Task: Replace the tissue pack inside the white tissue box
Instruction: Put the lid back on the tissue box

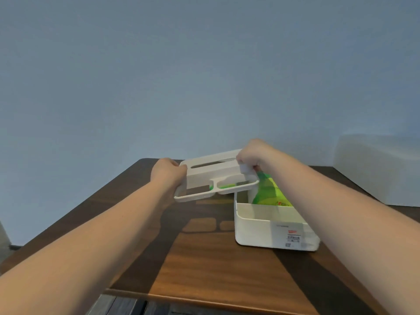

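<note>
— Two bare arms were closest to the camera. What were they doing?

— They reached out over the brown wooden counter [204, 264]. Each one held an end of the white lid [213, 176].

— How did the left hand [167, 171] hold it?

— It was curled shut around the left end of the lid. Its fingers went under the edge, so they were hidden.

— And the right hand [252, 155]?

— It was closed too, with its fingers bent down over the lid's far right corner.

— Was the lid on the box?

— No. It was up in the air and tipped a bit, with a long slot on top. It hung up and to the left of the white tissue box [272, 233].

— Where was the box?

— It sat open on the counter, under the right arm. A small label was on its front wall.

— What was inside?

— A green tissue pack [269, 192]. It stood tilted in the back of the box, and its top poked out just below the right hand. I could not tell if the hand touched it.

— Anything else?

— A big blurry white thing [381, 169] sat far off to the right.
</note>
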Demonstrator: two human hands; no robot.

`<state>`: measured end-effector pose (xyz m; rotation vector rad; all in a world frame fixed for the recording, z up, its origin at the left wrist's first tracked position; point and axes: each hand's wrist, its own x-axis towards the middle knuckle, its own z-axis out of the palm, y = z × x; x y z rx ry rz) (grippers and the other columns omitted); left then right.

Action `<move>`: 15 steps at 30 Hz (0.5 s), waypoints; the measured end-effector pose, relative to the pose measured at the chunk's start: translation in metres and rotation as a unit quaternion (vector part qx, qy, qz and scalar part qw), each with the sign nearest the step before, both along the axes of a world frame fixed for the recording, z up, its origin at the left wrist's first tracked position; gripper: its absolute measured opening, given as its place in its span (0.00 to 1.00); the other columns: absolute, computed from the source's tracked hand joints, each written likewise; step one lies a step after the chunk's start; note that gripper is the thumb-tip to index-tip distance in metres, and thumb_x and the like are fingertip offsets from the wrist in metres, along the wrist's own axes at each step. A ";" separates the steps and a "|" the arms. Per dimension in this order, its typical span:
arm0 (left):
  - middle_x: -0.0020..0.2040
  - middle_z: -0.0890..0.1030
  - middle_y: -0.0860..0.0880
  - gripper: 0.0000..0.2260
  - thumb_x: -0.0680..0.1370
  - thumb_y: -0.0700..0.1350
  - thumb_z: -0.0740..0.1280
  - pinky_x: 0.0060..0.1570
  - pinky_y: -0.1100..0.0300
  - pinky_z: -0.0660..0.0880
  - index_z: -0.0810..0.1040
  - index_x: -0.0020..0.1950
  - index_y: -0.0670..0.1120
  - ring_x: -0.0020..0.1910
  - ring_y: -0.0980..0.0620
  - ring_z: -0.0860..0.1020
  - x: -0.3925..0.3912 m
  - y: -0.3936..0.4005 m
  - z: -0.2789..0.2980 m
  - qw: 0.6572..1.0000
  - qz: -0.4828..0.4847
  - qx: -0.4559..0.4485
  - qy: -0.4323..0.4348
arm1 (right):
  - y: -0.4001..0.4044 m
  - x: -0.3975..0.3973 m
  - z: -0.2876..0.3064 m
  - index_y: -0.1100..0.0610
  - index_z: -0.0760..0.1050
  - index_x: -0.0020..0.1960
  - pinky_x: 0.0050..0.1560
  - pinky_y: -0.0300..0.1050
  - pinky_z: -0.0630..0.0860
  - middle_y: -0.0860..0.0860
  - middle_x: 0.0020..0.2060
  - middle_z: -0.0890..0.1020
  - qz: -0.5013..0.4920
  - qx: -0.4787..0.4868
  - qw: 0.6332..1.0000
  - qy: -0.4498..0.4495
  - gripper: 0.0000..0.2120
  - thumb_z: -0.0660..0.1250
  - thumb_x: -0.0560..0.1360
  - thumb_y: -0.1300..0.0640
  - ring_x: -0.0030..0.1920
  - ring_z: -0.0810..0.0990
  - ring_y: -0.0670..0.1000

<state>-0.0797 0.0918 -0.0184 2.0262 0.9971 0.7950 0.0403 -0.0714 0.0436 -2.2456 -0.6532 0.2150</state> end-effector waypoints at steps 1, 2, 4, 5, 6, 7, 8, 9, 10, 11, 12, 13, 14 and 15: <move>0.42 0.80 0.44 0.08 0.75 0.45 0.65 0.44 0.54 0.76 0.80 0.43 0.42 0.40 0.43 0.76 0.004 -0.008 0.004 1.000 -0.009 -0.002 -0.009 | -0.010 0.004 0.002 0.58 0.64 0.32 0.47 0.47 0.74 0.59 0.44 0.74 -0.011 0.009 1.000 -0.003 0.15 0.64 0.75 0.65 0.43 0.73 0.57; 0.43 0.81 0.44 0.08 0.75 0.45 0.65 0.43 0.55 0.75 0.80 0.43 0.42 0.39 0.43 0.76 0.008 -0.015 0.008 1.000 -0.018 -0.007 -0.017 | -0.018 0.010 0.002 0.58 0.64 0.32 0.46 0.46 0.74 0.59 0.44 0.74 -0.021 0.016 1.000 -0.007 0.15 0.64 0.75 0.65 0.43 0.72 0.57; 0.46 0.83 0.44 0.11 0.75 0.46 0.65 0.45 0.56 0.77 0.82 0.48 0.41 0.43 0.42 0.80 0.016 -0.030 0.013 0.999 -0.033 -0.019 -0.024 | -0.036 0.022 0.000 0.58 0.64 0.31 0.39 0.43 0.72 0.59 0.40 0.73 -0.041 -0.004 0.999 -0.016 0.14 0.64 0.74 0.65 0.42 0.72 0.57; 0.46 0.84 0.43 0.11 0.76 0.47 0.65 0.49 0.54 0.80 0.82 0.49 0.41 0.46 0.41 0.82 0.020 -0.038 0.015 0.999 -0.042 -0.025 -0.024 | -0.045 0.025 -0.003 0.59 0.65 0.31 0.34 0.41 0.69 0.58 0.36 0.73 -0.056 -0.023 0.998 -0.023 0.14 0.63 0.73 0.66 0.39 0.72 0.57; 0.45 0.84 0.43 0.11 0.76 0.47 0.65 0.52 0.51 0.81 0.82 0.49 0.41 0.48 0.41 0.83 0.024 -0.045 0.016 0.998 -0.052 -0.032 -0.024 | -0.055 0.028 -0.006 0.59 0.66 0.30 0.31 0.40 0.66 0.58 0.31 0.71 -0.069 -0.050 0.996 -0.028 0.13 0.63 0.72 0.66 0.35 0.72 0.57; 0.41 0.84 0.43 0.10 0.77 0.47 0.65 0.54 0.49 0.81 0.82 0.47 0.42 0.49 0.40 0.83 0.028 -0.053 0.016 0.997 -0.064 -0.035 -0.021 | -0.064 0.031 -0.009 0.60 0.66 0.30 0.29 0.40 0.65 0.58 0.28 0.70 -0.078 -0.068 0.994 -0.027 0.13 0.63 0.71 0.66 0.30 0.70 0.56; 0.39 0.84 0.43 0.09 0.77 0.46 0.65 0.54 0.48 0.81 0.81 0.44 0.42 0.49 0.40 0.83 0.032 -0.060 0.014 0.997 -0.074 -0.034 -0.016 | -0.073 0.034 -0.012 0.60 0.66 0.30 0.29 0.40 0.65 0.57 0.28 0.70 -0.087 -0.080 0.993 -0.019 0.12 0.63 0.71 0.66 0.28 0.69 0.55; 0.40 0.84 0.42 0.09 0.77 0.45 0.65 0.54 0.47 0.81 0.81 0.42 0.43 0.49 0.40 0.83 0.037 -0.066 0.013 0.996 -0.083 -0.030 -0.014 | -0.082 0.037 -0.016 0.60 0.67 0.32 0.29 0.40 0.65 0.58 0.28 0.70 -0.093 -0.088 0.992 -0.011 0.10 0.63 0.71 0.65 0.27 0.68 0.54; 0.42 0.85 0.42 0.08 0.77 0.45 0.65 0.54 0.48 0.81 0.82 0.42 0.43 0.50 0.40 0.83 0.043 -0.072 0.011 0.995 -0.090 -0.029 -0.013 | -0.089 0.040 -0.020 0.61 0.69 0.34 0.30 0.40 0.65 0.59 0.30 0.71 -0.099 -0.098 0.990 -0.004 0.08 0.63 0.71 0.65 0.28 0.69 0.55; 0.44 0.85 0.43 0.09 0.77 0.45 0.65 0.55 0.49 0.81 0.82 0.43 0.43 0.50 0.41 0.83 0.048 -0.077 0.010 0.995 -0.095 -0.029 -0.011 | -0.097 0.041 -0.024 0.62 0.70 0.36 0.31 0.41 0.66 0.60 0.32 0.73 -0.108 -0.110 0.988 0.001 0.05 0.63 0.70 0.65 0.30 0.71 0.56; 0.41 0.84 0.44 0.09 0.77 0.46 0.65 0.54 0.52 0.80 0.82 0.42 0.43 0.47 0.43 0.82 0.053 -0.081 0.009 0.995 -0.101 -0.027 -0.008 | -0.103 0.044 -0.028 0.62 0.72 0.37 0.31 0.41 0.66 0.60 0.34 0.74 -0.119 -0.110 0.987 0.005 0.03 0.63 0.70 0.65 0.32 0.72 0.57; 0.36 0.83 0.46 0.11 0.77 0.45 0.65 0.51 0.55 0.79 0.81 0.38 0.44 0.43 0.45 0.80 0.058 -0.086 0.008 0.994 -0.105 -0.024 -0.002 | -0.109 0.046 -0.032 0.63 0.73 0.38 0.31 0.41 0.67 0.61 0.35 0.76 -0.128 -0.106 0.986 0.008 0.02 0.63 0.70 0.64 0.34 0.74 0.58; 0.32 0.80 0.48 0.13 0.78 0.45 0.64 0.45 0.58 0.78 0.79 0.34 0.45 0.38 0.48 0.78 0.063 -0.091 0.007 0.994 -0.108 -0.024 0.006 | -0.113 0.050 -0.036 0.62 0.74 0.39 0.31 0.41 0.67 0.60 0.36 0.76 -0.136 -0.099 0.986 0.008 0.03 0.64 0.70 0.63 0.35 0.74 0.58; 0.29 0.79 0.48 0.14 0.78 0.44 0.64 0.39 0.60 0.75 0.78 0.32 0.45 0.34 0.51 0.76 0.066 -0.096 0.006 0.993 -0.111 -0.021 0.016 | -0.117 0.053 -0.039 0.62 0.74 0.40 0.31 0.41 0.67 0.60 0.37 0.76 -0.140 -0.094 0.986 0.009 0.03 0.64 0.70 0.62 0.36 0.74 0.58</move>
